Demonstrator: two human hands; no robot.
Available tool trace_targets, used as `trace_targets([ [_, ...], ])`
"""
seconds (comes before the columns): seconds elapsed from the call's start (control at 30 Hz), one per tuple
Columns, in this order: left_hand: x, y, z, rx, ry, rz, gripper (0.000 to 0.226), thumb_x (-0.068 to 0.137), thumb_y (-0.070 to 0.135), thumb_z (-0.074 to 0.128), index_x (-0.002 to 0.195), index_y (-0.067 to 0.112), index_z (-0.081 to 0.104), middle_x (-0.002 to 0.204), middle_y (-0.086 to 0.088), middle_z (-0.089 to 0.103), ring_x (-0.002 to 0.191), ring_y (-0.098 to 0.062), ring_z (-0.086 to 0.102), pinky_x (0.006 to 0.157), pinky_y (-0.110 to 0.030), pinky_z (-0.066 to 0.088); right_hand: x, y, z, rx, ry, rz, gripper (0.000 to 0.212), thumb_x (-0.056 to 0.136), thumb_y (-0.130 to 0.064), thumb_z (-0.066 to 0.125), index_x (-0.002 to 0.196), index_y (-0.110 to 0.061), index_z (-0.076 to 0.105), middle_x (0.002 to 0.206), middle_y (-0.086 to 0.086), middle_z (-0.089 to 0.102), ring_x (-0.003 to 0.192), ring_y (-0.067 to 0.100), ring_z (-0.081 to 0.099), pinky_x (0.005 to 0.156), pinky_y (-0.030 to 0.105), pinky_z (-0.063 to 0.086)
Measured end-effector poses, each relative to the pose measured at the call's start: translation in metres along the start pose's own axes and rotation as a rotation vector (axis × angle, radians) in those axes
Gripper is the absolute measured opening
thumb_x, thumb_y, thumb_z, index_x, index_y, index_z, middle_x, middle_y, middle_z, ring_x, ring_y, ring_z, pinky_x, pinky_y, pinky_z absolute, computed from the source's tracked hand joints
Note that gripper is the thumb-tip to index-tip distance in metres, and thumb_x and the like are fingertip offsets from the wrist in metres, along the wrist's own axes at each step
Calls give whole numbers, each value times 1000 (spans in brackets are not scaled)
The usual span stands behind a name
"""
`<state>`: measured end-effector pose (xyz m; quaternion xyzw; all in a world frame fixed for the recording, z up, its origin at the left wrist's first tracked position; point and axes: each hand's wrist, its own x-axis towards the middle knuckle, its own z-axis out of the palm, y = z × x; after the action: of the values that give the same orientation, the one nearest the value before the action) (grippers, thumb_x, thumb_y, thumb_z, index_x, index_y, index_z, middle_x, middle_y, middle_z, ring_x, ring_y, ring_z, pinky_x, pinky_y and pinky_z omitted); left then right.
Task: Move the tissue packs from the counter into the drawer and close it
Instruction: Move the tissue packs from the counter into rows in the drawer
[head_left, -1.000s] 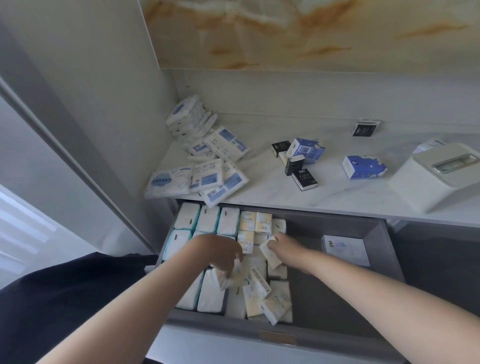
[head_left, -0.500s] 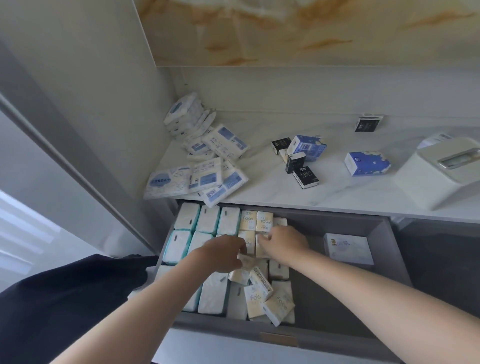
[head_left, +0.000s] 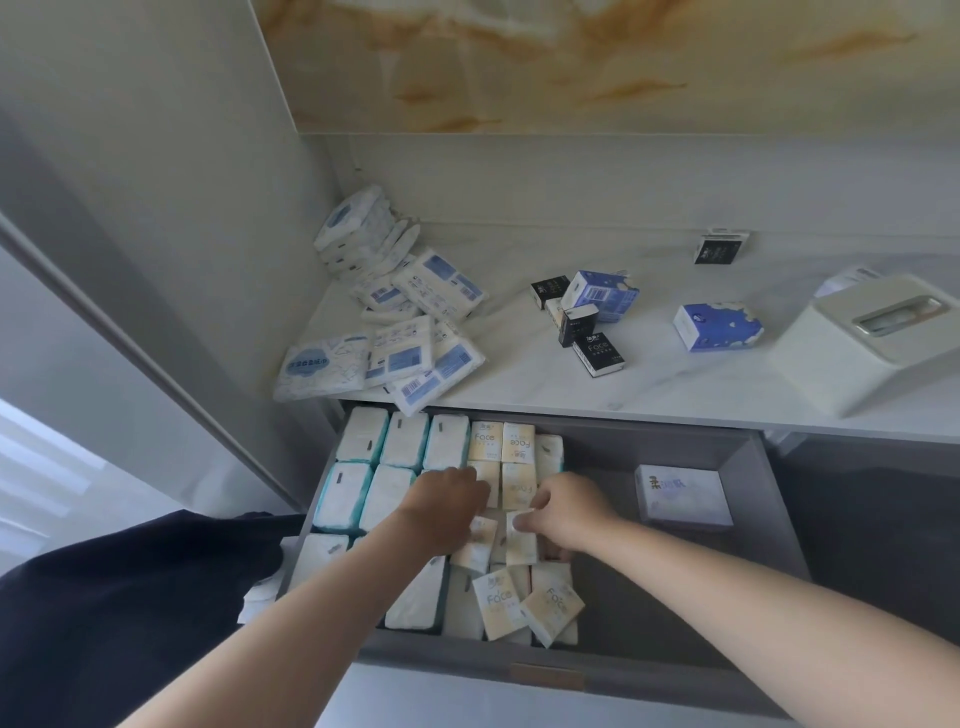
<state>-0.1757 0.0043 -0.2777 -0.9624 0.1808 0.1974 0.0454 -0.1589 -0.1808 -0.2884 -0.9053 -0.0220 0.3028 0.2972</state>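
Observation:
The grey drawer (head_left: 769, 525) stands pulled out below the marble counter (head_left: 519, 374). Its left half holds rows of white-and-teal tissue packs (head_left: 363, 436) and cream "Face" packs (head_left: 501, 441). Both hands are inside it, over the cream packs. My left hand (head_left: 447, 506) rests fingers-down on a small cream pack (head_left: 478, 540). My right hand (head_left: 569, 509) pinches another cream pack (head_left: 519, 535) by its top edge. On the counter lie several white-and-blue packs (head_left: 400, 332), small black packs (head_left: 597, 353) and two blue packs (head_left: 719, 325).
A white box (head_left: 680, 493) sits in the drawer's right half on the bare grey floor. A white tissue dispenser (head_left: 872, 338) stands at the counter's right end. A grey cabinet wall (head_left: 156, 208) borders the left. Dark clothing (head_left: 130, 613) fills the lower left.
Both hands have shifted around over the cream packs in the drawer's middle; the right hand now pinches a pack slightly nearer me than half a second ago.

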Motion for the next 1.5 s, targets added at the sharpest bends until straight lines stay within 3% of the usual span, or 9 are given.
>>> trace_targets([
  [0.17,-5,13,-5,-90,-112,128,15,90,24,60,105,27,62,110,6,62,103,-18,60,83,-33,50,3,9,16,-246,77,-21,43,85,-67,52,99,-30,71,87,-10,67,74,11,63,55,25,45],
  [0.27,-12,28,-4,-78,-218,235,25,88,38,65,112,30,66,112,9,64,105,-15,58,81,-31,48,1,2,2,-329,-61,51,41,88,-53,40,96,-25,68,80,-3,68,59,18,66,51,23,44],
  [0.5,-15,42,5,0,-225,366,55,73,36,82,124,33,62,119,4,49,106,-20,56,79,-32,46,-31,1,-14,-494,-525,300,62,80,-50,73,119,-5,56,96,16,68,62,29,71,52,30,56],
  [0.67,-17,40,3,-37,-304,386,26,82,8,74,102,25,75,122,1,49,113,-23,54,91,-40,51,-35,4,5,-470,-336,130,38,77,-32,84,84,-6,57,73,11,65,44,22,61,40,25,47],
  [0.83,-24,27,0,-14,-245,317,14,83,23,74,98,25,72,118,4,52,115,-21,51,93,-38,49,-31,5,15,-313,-292,-4,21,79,-16,81,93,-12,65,93,9,70,59,19,68,47,26,51],
  [1.03,-25,11,22,244,-62,182,99,60,73,74,135,18,39,129,-1,38,117,-22,37,102,-38,39,-35,1,27,-559,-263,77,39,83,-56,67,87,-18,63,75,-3,69,62,15,63,58,24,49],
  [1.27,-17,0,14,143,45,139,78,79,27,72,145,21,30,139,-4,37,128,-24,36,106,-38,38,-29,0,37,-126,-419,183,28,99,-27,47,101,-3,62,86,14,77,49,21,63,55,25,50],
  [1.4,-15,6,19,36,-3,165,94,77,54,70,151,21,23,149,-2,25,137,-24,25,114,-41,30,-24,-8,16,-295,-192,141,17,89,-33,50,83,-18,56,72,-1,67,50,17,61,52,22,50],
  [1.5,-12,13,24,100,-24,171,112,70,66,73,153,19,16,156,-3,17,142,-26,19,117,-43,26,-16,-8,12,-113,-56,93,25,90,-25,48,114,-18,49,96,1,59,61,20,62,42,22,44],
])
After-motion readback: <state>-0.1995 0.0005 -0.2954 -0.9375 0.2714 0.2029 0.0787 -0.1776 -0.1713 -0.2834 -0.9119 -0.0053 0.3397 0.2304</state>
